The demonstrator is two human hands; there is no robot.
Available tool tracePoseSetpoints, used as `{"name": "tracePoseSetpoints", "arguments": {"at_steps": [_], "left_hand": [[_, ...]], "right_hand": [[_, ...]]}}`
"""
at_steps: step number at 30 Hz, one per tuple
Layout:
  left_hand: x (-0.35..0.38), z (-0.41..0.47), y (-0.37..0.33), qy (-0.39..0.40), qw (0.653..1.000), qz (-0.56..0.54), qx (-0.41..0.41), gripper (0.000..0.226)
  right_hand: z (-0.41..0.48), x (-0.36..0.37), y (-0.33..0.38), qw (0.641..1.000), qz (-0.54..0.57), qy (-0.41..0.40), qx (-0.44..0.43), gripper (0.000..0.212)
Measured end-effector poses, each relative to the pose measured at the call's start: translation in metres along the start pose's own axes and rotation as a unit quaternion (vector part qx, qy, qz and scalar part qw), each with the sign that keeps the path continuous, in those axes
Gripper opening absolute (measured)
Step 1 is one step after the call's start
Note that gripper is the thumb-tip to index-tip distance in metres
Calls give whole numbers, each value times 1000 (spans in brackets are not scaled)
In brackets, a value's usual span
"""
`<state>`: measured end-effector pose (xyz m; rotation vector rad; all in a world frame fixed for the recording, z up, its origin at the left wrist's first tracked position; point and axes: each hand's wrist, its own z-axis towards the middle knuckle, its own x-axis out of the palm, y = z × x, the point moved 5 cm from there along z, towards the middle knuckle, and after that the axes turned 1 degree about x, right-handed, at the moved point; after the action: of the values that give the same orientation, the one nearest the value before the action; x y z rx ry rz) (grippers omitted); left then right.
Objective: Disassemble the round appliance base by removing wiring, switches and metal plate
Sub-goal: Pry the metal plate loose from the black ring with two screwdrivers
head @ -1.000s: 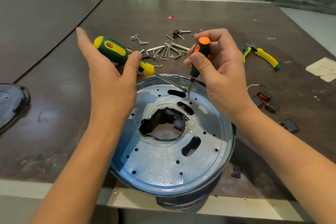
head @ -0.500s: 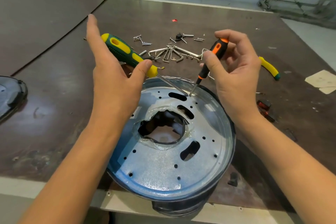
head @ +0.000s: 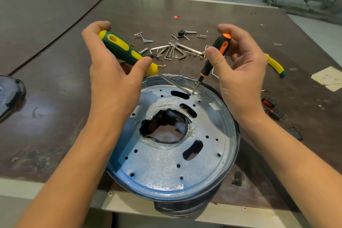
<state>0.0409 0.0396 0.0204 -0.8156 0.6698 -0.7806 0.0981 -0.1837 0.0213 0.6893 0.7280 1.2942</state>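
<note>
Round dark appliance base [head: 187,209] with silver perforated metal plate [head: 157,164] sits at the brown bench [head: 55,83] near edge. Left hand [head: 111,83] grips green-and-yellow screwdriver [head: 120,49], right hand [head: 240,79] pinches black-and-orange screwdriver [head: 221,45] (thumb plus fingertips). Both tips meet on the plate beside its far slot. Loose screws and hex keys [head: 175,50] lie behind, red switches [head: 268,102] right.

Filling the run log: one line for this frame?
left hand: holds green screwdriver | right hand: holds orange screwdriver | tips: meet at plate far edge | plate: not yet off
</note>
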Motion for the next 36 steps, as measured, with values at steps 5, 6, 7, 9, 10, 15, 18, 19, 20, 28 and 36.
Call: {"name": "tracePoseSetpoints", "arguments": {"at_steps": [5, 6, 7, 9, 10, 15, 18, 19, 20, 28, 36], "left_hand": [[-1, -1, -1, -9, 1000, 17, 5, 64], [-1, -1, -2, -11, 1000, 23, 6, 63], [-1, -1, -2, -11, 1000, 26, 6, 63], [-2, 0, -2, -8, 1000, 25, 2, 62], [-1, 0, -2, -5, 1000, 22, 0, 61], [0, 2, 1, -3, 1000, 24, -2, 61], [0, 1, 0, -2, 1000, 18, -1, 61], [0, 1, -1, -2, 1000, 16, 0, 60], [0, 0, -1, -3, 1000, 16, 1, 60], [1, -1, -4, 0, 1000, 13, 1, 61], [1, -1, -3, -2, 1000, 19, 10, 61]], "right_hand": [[-2, 2, -3, 999, 3, 33, 1, 40], [-2, 2, -4, 999, 10, 33, 8, 40], [-2, 1, -4, 999, 15, 31, 14, 38], [-2, 0, -5, 1000, 14, 19, 20, 31], [-1, -1, -5, 1000, 7, 11, 19, 29], [0, -1, -5, 1000, -1, 7, 5, 33], [-1, -1, -6, 999, 27, 10, 15, 31], [-1, -1, -6, 999, 29, 7, 17, 29], [-1, -2, -5, 1000, 24, 4, 18, 26], [-2, -1, -7, 998, 55, 9, 28, 33], [-2, -2, -7, 1000, 28, 9, 8, 35]]}}
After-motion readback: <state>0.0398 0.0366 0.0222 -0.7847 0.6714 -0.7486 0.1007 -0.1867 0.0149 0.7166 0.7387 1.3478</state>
